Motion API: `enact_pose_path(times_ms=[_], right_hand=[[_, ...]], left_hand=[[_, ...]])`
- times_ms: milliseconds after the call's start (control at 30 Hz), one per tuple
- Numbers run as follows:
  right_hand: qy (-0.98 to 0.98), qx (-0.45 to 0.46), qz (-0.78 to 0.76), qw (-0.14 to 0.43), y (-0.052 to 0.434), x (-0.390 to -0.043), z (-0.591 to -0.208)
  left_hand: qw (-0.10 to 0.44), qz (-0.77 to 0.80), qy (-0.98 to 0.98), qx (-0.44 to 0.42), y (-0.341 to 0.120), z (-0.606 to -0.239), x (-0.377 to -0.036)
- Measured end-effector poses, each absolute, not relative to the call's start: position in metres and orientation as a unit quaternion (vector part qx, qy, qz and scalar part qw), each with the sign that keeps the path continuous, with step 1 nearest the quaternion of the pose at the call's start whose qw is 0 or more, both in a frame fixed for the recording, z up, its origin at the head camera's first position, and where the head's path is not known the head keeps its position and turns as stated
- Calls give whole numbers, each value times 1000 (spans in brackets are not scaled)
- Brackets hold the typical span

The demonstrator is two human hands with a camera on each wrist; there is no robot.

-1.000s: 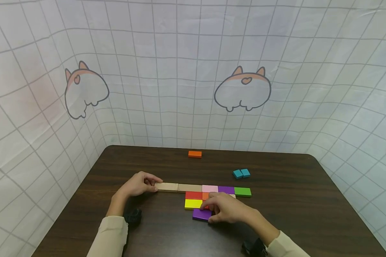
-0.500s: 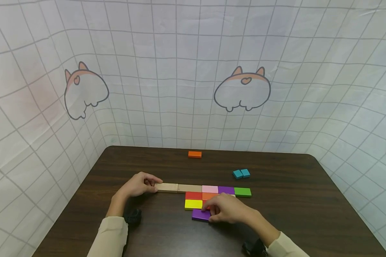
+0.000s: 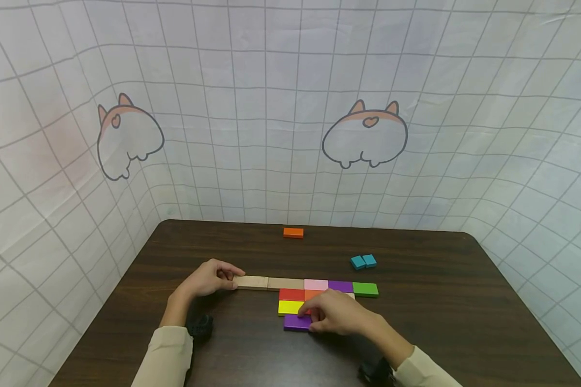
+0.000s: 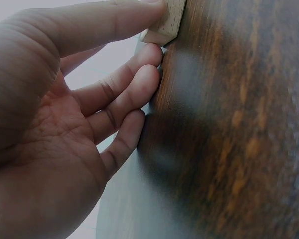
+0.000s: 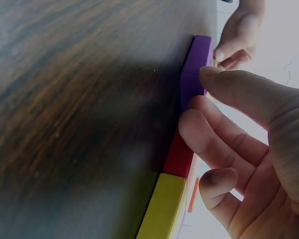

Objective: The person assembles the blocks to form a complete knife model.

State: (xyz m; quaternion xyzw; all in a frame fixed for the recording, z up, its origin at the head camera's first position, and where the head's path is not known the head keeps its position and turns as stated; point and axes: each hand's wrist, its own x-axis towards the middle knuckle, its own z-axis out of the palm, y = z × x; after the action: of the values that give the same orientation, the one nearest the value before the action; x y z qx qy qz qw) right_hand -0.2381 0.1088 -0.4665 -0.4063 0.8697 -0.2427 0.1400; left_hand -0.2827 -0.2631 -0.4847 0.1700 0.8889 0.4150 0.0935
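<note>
My left hand [image 3: 205, 279] pinches the left end of a plain wood block [image 3: 252, 282] in the head view. In the left wrist view the thumb lies on that block's end [image 4: 165, 25], with the other fingers touching the table. My right hand [image 3: 341, 313] pinches the right end of a purple block [image 3: 297, 322], thumb in front. That block lies flat just in front of a yellow block [image 3: 291, 308]. In the right wrist view the thumb touches the purple block [image 5: 197, 59]; a red block [image 5: 178, 159] stands close to the fingers. My right hand hides part of the layout.
Joined to the wood block is a second plain one [image 3: 285, 284], then pink [image 3: 316, 285], purple [image 3: 341, 286] and green [image 3: 365, 289] blocks. Red [image 3: 291, 294] and orange [image 3: 313, 295] blocks lie before them. Farther back are two teal blocks [image 3: 363, 262] and an orange block [image 3: 293, 233].
The front purple block has slid slightly left, with my right hand moving along. My left hand and the back row look unmoved.
</note>
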Motion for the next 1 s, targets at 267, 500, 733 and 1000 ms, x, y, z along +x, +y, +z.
enact_pose_path(times_ms=[267, 500, 733, 1000], right_hand=[[871, -412, -232, 132, 102, -239, -467], [873, -409, -231, 135, 97, -238, -466], [877, -400, -226, 141, 94, -237, -465], [878, -394, -227, 147, 92, -238, -465]], left_hand=[[95, 417, 886, 177, -263, -483, -282], [93, 418, 886, 177, -264, -484, -283], [93, 418, 887, 173, -264, -484, -283], [91, 417, 887, 174, -264, -485, -284]])
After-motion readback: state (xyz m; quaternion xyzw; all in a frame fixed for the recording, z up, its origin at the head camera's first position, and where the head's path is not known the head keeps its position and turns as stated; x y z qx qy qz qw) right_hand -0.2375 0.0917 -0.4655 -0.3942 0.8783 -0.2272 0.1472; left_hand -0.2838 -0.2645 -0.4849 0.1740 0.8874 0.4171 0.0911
